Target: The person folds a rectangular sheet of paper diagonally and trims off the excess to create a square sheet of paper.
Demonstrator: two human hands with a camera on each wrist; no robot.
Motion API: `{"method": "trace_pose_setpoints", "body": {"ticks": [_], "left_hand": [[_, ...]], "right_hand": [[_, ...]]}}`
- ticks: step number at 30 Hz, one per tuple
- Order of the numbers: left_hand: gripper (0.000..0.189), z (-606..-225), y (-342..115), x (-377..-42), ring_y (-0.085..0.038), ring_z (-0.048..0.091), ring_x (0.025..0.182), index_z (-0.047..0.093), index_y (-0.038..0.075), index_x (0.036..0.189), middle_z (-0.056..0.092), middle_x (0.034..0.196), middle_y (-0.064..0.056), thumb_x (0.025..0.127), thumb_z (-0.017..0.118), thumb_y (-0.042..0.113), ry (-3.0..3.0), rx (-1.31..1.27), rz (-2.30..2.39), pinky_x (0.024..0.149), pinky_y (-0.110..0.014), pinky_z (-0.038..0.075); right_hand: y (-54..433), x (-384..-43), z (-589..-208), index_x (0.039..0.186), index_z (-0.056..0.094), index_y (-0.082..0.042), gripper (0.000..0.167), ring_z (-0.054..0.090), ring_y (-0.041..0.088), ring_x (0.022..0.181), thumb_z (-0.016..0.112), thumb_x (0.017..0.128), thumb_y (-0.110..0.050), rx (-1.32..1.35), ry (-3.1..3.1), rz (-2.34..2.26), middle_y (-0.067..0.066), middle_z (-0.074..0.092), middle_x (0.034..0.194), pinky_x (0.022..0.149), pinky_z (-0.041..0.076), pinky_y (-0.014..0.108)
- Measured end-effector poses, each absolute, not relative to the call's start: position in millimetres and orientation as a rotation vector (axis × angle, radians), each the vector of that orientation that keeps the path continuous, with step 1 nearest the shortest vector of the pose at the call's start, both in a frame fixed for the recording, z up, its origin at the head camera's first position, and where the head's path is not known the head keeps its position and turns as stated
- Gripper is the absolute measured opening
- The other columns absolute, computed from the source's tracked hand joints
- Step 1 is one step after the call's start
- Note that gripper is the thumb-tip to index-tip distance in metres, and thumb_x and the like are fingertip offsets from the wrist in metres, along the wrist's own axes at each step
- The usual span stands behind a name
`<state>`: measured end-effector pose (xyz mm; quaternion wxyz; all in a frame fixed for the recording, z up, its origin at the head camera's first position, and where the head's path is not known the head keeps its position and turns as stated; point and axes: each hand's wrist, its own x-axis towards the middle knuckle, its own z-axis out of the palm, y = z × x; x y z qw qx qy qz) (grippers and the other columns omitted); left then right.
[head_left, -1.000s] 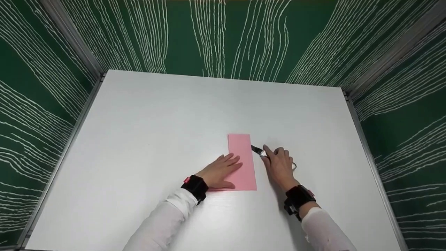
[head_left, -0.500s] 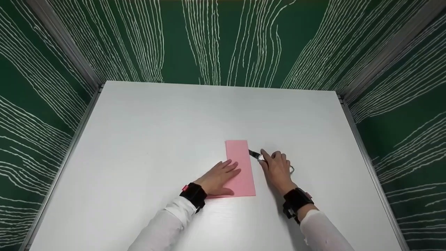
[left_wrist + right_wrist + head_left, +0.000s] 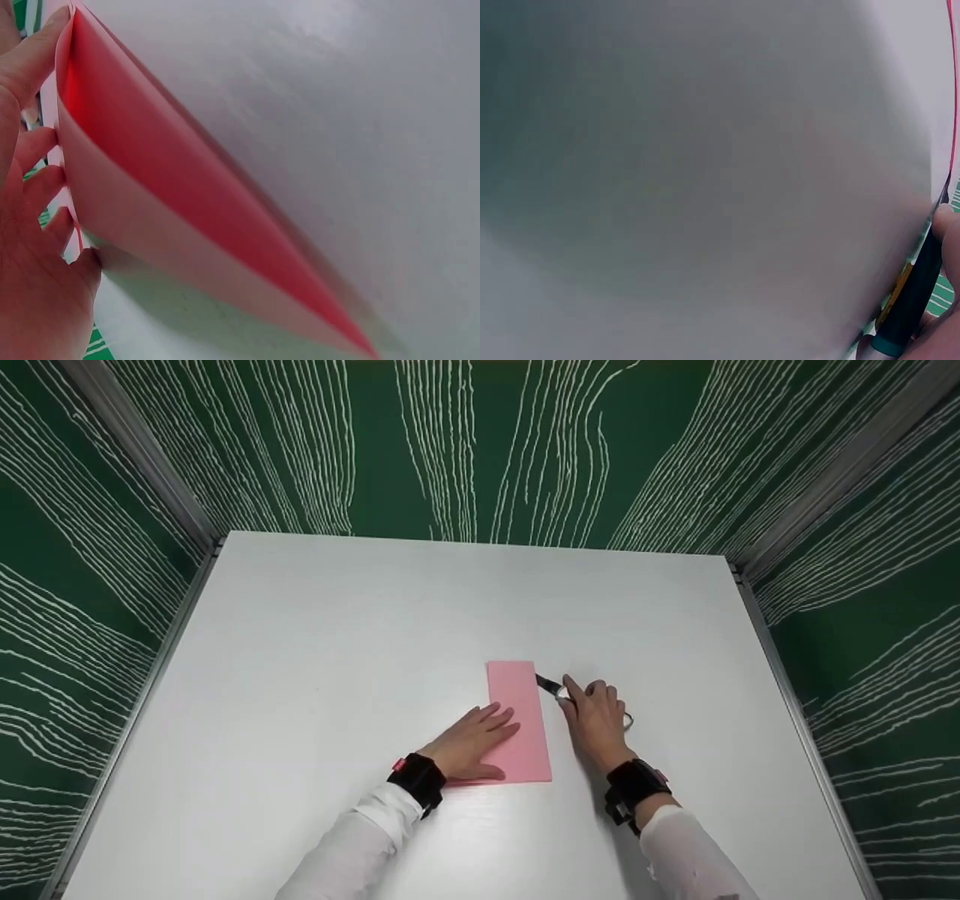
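A folded pink sheet of paper [image 3: 525, 720] lies on the white table, its layers bulging apart at the fold in the left wrist view. My left hand [image 3: 472, 741] rests flat on it with fingers spread, covering the left part. To the right, my right hand [image 3: 598, 720] grips a knife [image 3: 550, 685] with a dark blade. The blade points left, and its tip meets the paper's right edge near the top. In the right wrist view the knife's dark handle [image 3: 919, 289] shows a yellow strip. A ring [image 3: 628, 721] sticks out behind the hand.
The white table [image 3: 337, 607] spreads out around the paper. Green walls [image 3: 667, 405] with white wavy lines stand along its back and both sides, joined by grey metal posts [image 3: 139, 450].
The view has tilted a little. My right hand and the knife have slid slightly up along the paper's right edge, away from me. My left hand stays in place on the paper.
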<state>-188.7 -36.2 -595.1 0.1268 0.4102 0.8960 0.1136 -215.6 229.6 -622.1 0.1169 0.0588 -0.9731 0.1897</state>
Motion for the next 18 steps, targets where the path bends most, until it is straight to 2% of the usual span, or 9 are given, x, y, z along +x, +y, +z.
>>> {"method": "trace_pose_setpoints", "body": {"ticks": [18], "left_hand": [[0.081,-598.0,-36.2,-190.0,-0.028,0.021,0.156,0.032,0.015,0.157,0.027,0.166,-0.008,0.093,0.064,0.052,2.615,1.201,0.282,0.126,-0.045,0.023]], "right_hand": [[225.4,-224.8,-620.8,0.137,0.062,-0.016,0.043,0.050,0.039,0.088,0.063,0.098,-0.032,0.115,-2.901,0.499,0.023,0.055,0.100,0.069,0.041,0.052]]}}
